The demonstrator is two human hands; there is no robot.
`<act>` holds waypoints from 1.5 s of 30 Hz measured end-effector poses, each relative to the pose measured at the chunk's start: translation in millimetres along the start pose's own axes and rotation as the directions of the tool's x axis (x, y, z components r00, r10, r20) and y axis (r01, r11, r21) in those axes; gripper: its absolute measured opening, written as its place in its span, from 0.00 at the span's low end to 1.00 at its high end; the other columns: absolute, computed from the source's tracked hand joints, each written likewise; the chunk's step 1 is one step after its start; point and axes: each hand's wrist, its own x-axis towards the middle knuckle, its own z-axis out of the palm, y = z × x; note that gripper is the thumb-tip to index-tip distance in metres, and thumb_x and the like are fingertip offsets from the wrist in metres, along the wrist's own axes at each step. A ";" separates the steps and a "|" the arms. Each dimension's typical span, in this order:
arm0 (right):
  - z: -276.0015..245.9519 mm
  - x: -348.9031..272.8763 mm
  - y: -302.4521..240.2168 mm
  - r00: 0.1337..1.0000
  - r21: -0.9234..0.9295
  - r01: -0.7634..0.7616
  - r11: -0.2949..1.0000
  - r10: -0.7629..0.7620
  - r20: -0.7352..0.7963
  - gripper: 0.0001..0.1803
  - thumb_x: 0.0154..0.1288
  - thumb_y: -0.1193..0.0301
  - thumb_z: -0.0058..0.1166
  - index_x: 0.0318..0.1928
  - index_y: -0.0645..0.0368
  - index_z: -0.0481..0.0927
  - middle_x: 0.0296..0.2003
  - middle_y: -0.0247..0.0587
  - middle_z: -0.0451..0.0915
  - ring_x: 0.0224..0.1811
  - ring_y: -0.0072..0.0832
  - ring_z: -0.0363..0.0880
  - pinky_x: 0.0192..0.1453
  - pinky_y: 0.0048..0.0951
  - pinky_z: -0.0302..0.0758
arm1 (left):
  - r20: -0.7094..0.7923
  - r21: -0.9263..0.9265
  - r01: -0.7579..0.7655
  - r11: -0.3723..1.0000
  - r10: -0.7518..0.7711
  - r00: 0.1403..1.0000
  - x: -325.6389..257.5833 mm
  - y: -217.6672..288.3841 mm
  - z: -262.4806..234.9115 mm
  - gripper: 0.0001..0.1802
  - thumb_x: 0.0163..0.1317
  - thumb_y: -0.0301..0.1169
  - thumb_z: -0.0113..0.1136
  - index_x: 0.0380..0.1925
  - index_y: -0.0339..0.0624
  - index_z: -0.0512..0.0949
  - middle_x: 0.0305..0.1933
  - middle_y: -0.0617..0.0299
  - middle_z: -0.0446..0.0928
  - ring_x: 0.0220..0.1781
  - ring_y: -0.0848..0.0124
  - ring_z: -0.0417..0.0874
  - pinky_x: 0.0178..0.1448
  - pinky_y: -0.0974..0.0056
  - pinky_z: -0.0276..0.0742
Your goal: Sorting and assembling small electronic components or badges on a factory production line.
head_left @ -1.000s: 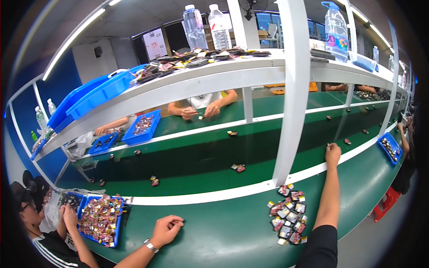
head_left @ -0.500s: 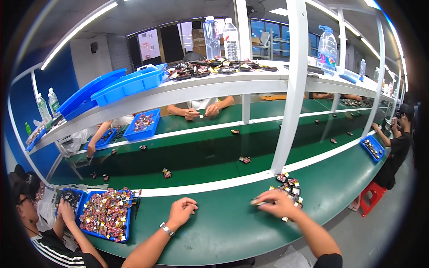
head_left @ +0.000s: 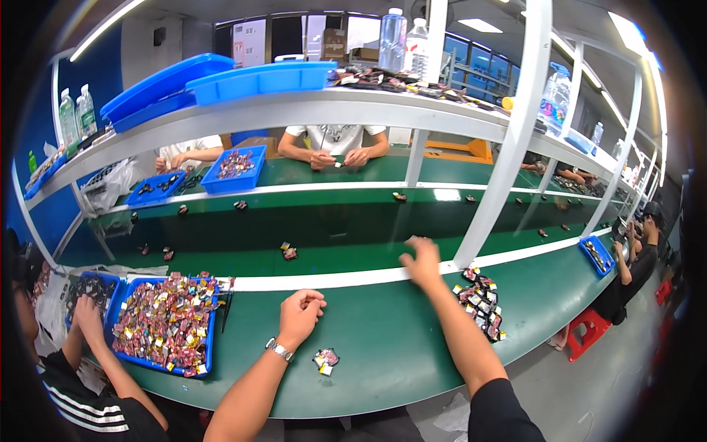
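Observation:
My left hand hovers or rests over the green table near its middle, fingers curled in, with nothing visible in them. A metal watch is on that wrist. Just below it lies a small wired part with a white label, apart from the hand. My right hand reaches over the white rail onto the green belt, thumb apart from the fingers. A small reddish thing shows at its fingertips, mostly hidden. Beside my right forearm is a pile of similar wired parts with black cases and white labels.
A blue tray heaped with wired parts stands left, next to a co-worker's hands. Scattered parts, including one part, lie on the belt. A white post rises right of my right hand. A shelf crosses above.
My right hand has moved from the table beside the pile forward over the belt. A wired part now lies below my left hand, which stays curled. The view has shifted.

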 end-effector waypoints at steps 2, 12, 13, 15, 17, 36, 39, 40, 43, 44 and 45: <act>15.5 8.2 41.8 0.922 -0.165 -0.388 0.907 0.383 -0.063 0.31 0.51 0.61 0.67 0.53 0.65 0.74 0.52 0.53 0.76 0.56 0.52 0.70 0.62 0.46 0.67 | -0.013 0.000 0.024 1.000 -0.024 1.000 1.2 1.3 -0.2 0.07 0.62 0.23 0.54 0.37 0.35 0.80 0.32 0.60 0.83 0.28 0.78 0.80 0.29 0.73 0.76; 33.0 22.9 63.4 0.897 0.154 -0.441 0.884 0.436 0.067 0.28 0.53 0.71 0.66 0.55 0.65 0.74 0.40 0.49 0.83 0.43 0.41 0.83 0.50 0.38 0.78 | 0.017 0.011 0.039 0.999 -0.039 0.999 0.3 2.9 -5.0 0.08 0.64 0.24 0.54 0.40 0.34 0.79 0.34 0.60 0.83 0.29 0.78 0.80 0.29 0.72 0.75; 30.8 23.4 36.7 0.922 0.265 -0.383 0.885 0.347 0.172 0.31 0.52 0.72 0.67 0.57 0.65 0.72 0.43 0.48 0.84 0.45 0.37 0.84 0.49 0.34 0.78 | 0.006 -0.040 0.055 0.998 -0.055 0.998 0.5 0.3 -8.6 0.08 0.64 0.25 0.54 0.41 0.34 0.78 0.36 0.59 0.83 0.29 0.78 0.79 0.30 0.72 0.75; 18.4 19.6 -22.3 0.915 0.416 -0.311 0.855 0.150 0.376 0.36 0.53 0.74 0.66 0.63 0.59 0.68 0.46 0.40 0.83 0.48 0.30 0.81 0.54 0.31 0.75 | 0.032 -0.089 0.063 0.994 -0.060 0.998 0.0 -3.9 -14.5 0.12 0.68 0.29 0.53 0.47 0.33 0.76 0.41 0.57 0.82 0.31 0.78 0.79 0.33 0.73 0.75; 7.8 7.0 -74.4 0.888 0.534 -0.134 0.835 -0.138 0.438 0.38 0.51 0.76 0.66 0.64 0.56 0.67 0.50 0.38 0.82 0.51 0.32 0.79 0.55 0.33 0.74 | 0.063 -0.133 0.080 0.988 -0.072 0.995 2.6 2.7 -14.8 0.14 0.70 0.30 0.51 0.48 0.32 0.75 0.42 0.56 0.82 0.32 0.77 0.79 0.34 0.73 0.76; 1.9 -43.6 -169.5 0.931 0.396 0.197 0.897 -0.298 0.213 0.12 0.54 0.73 0.64 0.41 0.53 0.83 0.40 0.32 0.77 0.43 0.31 0.77 0.44 0.32 0.77 | 0.247 -0.385 0.249 0.889 -0.161 0.955 1.3 10.6 -10.5 0.18 0.70 0.22 0.48 0.58 0.30 0.69 0.54 0.51 0.76 0.53 0.66 0.81 0.57 0.60 0.84; 1.8 -41.0 -167.6 0.901 0.368 0.331 0.869 -0.407 0.148 0.11 0.52 0.74 0.63 0.38 0.54 0.82 0.40 0.33 0.76 0.42 0.32 0.76 0.43 0.33 0.77 | 0.235 -0.358 0.241 0.902 -0.163 0.958 0.4 11.9 -8.8 0.16 0.70 0.21 0.48 0.56 0.29 0.69 0.55 0.50 0.75 0.54 0.65 0.80 0.57 0.59 0.84; 2.6 -42.2 -167.7 0.892 0.359 0.363 0.860 -0.432 0.134 0.11 0.51 0.75 0.63 0.37 0.54 0.81 0.40 0.33 0.76 0.42 0.32 0.76 0.42 0.33 0.77 | 0.238 -0.355 0.240 0.904 -0.161 0.958 -0.1 12.8 -7.8 0.16 0.70 0.21 0.48 0.56 0.29 0.69 0.55 0.50 0.75 0.54 0.65 0.80 0.57 0.59 0.84; 5.2 -44.2 -167.2 0.888 0.357 0.375 0.856 -0.443 0.128 0.11 0.50 0.77 0.62 0.36 0.55 0.80 0.40 0.34 0.75 0.43 0.33 0.75 0.43 0.33 0.76 | 0.255 -0.381 0.250 0.890 -0.159 0.954 -1.2 13.5 -7.3 0.15 0.70 0.20 0.47 0.55 0.29 0.69 0.53 0.50 0.76 0.54 0.66 0.81 0.56 0.61 0.84; 6.1 -44.0 -167.1 0.891 0.366 0.358 0.859 -0.431 0.141 0.11 0.50 0.77 0.62 0.36 0.56 0.79 0.40 0.34 0.75 0.43 0.33 0.75 0.43 0.33 0.76 | 0.252 -0.379 0.248 0.891 -0.159 0.955 -0.7 12.0 -7.6 0.15 0.70 0.20 0.47 0.56 0.29 0.69 0.53 0.50 0.77 0.53 0.66 0.81 0.56 0.62 0.84; 7.2 -43.9 -166.6 0.893 0.364 0.356 0.860 -0.429 0.140 0.11 0.50 0.77 0.62 0.36 0.56 0.79 0.40 0.34 0.75 0.43 0.33 0.75 0.43 0.33 0.76 | 0.250 -0.379 0.249 0.891 -0.160 0.955 -0.5 10.7 -7.1 0.16 0.70 0.20 0.47 0.56 0.29 0.69 0.53 0.51 0.77 0.53 0.66 0.81 0.56 0.62 0.84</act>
